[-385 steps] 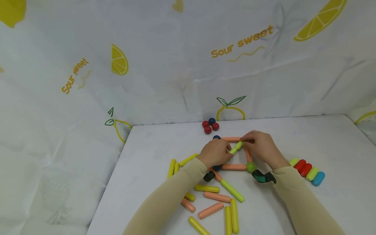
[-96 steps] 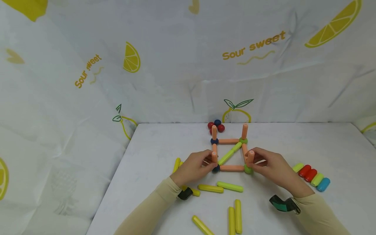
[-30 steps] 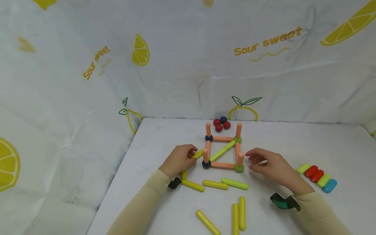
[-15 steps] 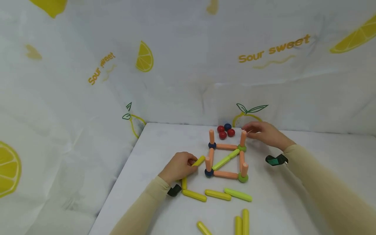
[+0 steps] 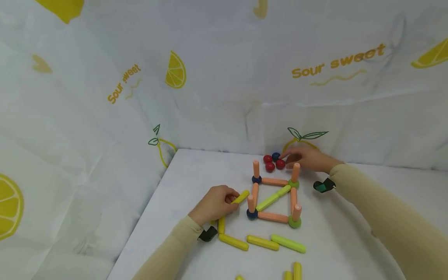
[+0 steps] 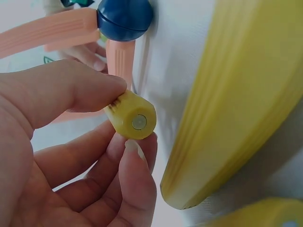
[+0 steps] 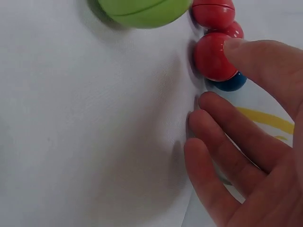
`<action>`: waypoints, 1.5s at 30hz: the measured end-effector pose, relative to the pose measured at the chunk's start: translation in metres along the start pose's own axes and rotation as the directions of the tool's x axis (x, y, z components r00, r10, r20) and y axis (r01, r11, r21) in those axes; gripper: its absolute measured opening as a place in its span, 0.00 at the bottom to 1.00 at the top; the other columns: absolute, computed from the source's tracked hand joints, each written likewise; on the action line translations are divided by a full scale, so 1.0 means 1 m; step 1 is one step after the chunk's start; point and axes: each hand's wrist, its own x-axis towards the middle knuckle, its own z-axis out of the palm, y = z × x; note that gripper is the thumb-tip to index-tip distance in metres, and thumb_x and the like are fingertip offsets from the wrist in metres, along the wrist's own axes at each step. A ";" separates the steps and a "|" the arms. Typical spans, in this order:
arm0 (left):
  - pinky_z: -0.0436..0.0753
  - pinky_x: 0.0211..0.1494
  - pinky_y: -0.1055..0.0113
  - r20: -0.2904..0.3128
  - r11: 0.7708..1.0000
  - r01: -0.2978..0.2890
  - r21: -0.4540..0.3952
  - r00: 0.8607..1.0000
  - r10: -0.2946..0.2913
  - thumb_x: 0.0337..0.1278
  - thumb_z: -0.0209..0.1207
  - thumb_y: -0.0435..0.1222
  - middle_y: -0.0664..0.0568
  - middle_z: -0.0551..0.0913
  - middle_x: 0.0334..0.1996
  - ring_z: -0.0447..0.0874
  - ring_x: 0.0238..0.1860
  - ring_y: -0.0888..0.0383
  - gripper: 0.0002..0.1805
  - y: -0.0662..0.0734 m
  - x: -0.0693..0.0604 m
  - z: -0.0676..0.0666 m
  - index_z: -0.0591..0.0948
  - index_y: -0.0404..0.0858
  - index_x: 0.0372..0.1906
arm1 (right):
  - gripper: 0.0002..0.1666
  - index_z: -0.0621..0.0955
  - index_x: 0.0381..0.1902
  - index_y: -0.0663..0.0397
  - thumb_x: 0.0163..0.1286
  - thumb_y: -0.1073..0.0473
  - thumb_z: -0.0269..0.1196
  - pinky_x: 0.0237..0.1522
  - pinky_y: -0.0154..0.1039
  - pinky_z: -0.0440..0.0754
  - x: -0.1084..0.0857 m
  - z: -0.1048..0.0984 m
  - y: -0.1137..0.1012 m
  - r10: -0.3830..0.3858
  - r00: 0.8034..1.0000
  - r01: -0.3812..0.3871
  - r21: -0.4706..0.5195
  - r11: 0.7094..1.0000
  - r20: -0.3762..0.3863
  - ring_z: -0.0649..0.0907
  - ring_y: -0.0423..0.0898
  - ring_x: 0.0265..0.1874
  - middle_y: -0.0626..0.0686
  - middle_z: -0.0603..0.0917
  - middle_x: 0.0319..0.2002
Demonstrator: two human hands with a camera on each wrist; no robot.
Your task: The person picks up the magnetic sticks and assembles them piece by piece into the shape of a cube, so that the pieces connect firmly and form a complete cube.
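Since half a second ago, the right hand (image 5: pixel 308 158) has moved leftward to a red ball (image 5: pixel 280 164) behind the square of sticks (image 5: pixel 274 217), fingers spread, thumb against or just beside it; I cannot tell which. Left of the square, the left hand (image 5: pixel 215 203) pinches a yellow stick (image 5: pixel 241 196). That ball could roll away if nudged before it is gripped. Drawn back too low, the right hand could topple the orange post (image 5: pixel 296 173) at the square's far right corner; swinging the stick could jolt its left side.
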 end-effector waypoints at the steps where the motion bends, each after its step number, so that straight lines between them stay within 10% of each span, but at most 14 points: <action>1: 0.82 0.43 0.72 0.003 1.000 -0.006 -0.002 1.000 0.006 0.67 0.71 0.40 0.61 0.84 0.37 0.80 0.38 0.65 0.15 0.001 -0.001 0.001 0.90 0.42 0.55 | 0.22 0.86 0.64 0.50 0.74 0.54 0.73 0.61 0.55 0.87 -0.002 0.000 0.000 0.002 1.000 -0.002 -0.018 1.000 0.003 0.89 0.54 0.56 0.55 0.90 0.55; 16: 0.82 0.42 0.72 0.010 1.000 -0.019 0.009 1.000 0.019 0.66 0.71 0.40 0.60 0.84 0.38 0.80 0.38 0.65 0.16 0.007 -0.005 0.004 0.90 0.42 0.56 | 0.19 0.88 0.59 0.51 0.73 0.55 0.74 0.62 0.57 0.86 -0.014 0.000 -0.003 0.068 0.997 -0.067 -0.037 0.997 0.026 0.88 0.54 0.56 0.56 0.90 0.54; 26: 0.84 0.49 0.68 -0.092 0.996 -0.084 -0.011 0.992 0.083 0.69 0.70 0.40 0.58 0.86 0.43 0.82 0.42 0.62 0.15 0.011 -0.015 -0.018 0.90 0.44 0.57 | 0.23 0.85 0.63 0.52 0.75 0.50 0.71 0.55 0.51 0.86 -0.072 -0.014 -0.015 0.104 0.980 -0.116 -0.067 0.991 -0.167 0.87 0.56 0.56 0.57 0.89 0.57; 35: 0.88 0.53 0.65 -0.220 0.970 -0.239 -0.050 0.950 0.223 0.67 0.70 0.36 0.60 0.85 0.42 0.84 0.43 0.62 0.16 0.035 -0.034 -0.050 0.90 0.46 0.58 | 0.27 0.82 0.68 0.49 0.77 0.46 0.71 0.48 0.41 0.92 -0.149 0.003 -0.072 0.136 0.926 -0.139 0.016 0.990 -0.352 0.90 0.58 0.54 0.60 0.88 0.59; 45: 0.79 0.38 0.69 -0.041 0.905 -0.423 0.047 0.904 0.425 0.69 0.68 0.39 0.60 0.82 0.42 0.77 0.37 0.63 0.16 0.092 -0.029 -0.053 0.90 0.48 0.59 | 0.19 0.85 0.61 0.41 0.74 0.54 0.73 0.49 0.27 0.87 -0.163 0.049 -0.136 -0.022 0.904 0.063 0.084 0.995 -0.426 0.90 0.34 0.47 0.46 0.91 0.52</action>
